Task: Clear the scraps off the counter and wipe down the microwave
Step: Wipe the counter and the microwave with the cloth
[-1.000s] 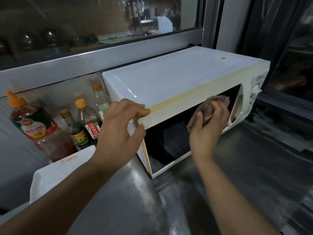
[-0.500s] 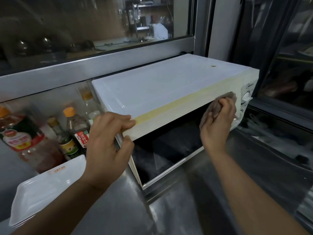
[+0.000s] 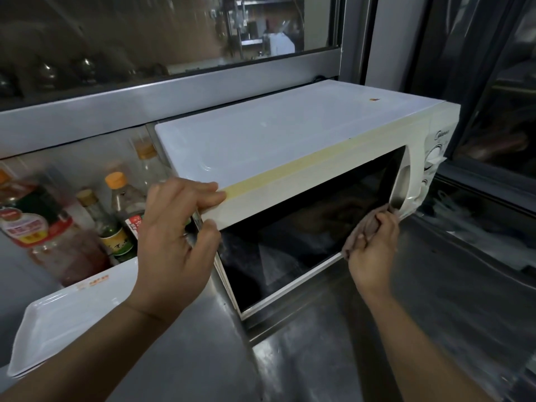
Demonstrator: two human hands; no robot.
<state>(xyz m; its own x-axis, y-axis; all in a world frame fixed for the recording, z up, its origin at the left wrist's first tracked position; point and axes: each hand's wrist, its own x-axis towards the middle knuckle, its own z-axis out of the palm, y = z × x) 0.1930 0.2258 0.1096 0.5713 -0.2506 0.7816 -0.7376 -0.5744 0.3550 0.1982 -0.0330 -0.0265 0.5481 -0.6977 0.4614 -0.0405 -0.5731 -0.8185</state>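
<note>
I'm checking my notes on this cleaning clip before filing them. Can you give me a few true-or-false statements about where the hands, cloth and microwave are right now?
1. The right hand holds a crumpled brownish cloth against the lower right of the white microwave door. True.
2. The left hand lies flat on the steel counter. False: it grips the microwave's front upper left corner.
3. The microwave door is swung wide open. False: it looks closed.
4. A white rectangular tray sits left of the microwave. True.
5. Orange-capped sauce bottles stand on top of the microwave. False: they stand beside it, to its left.
</note>
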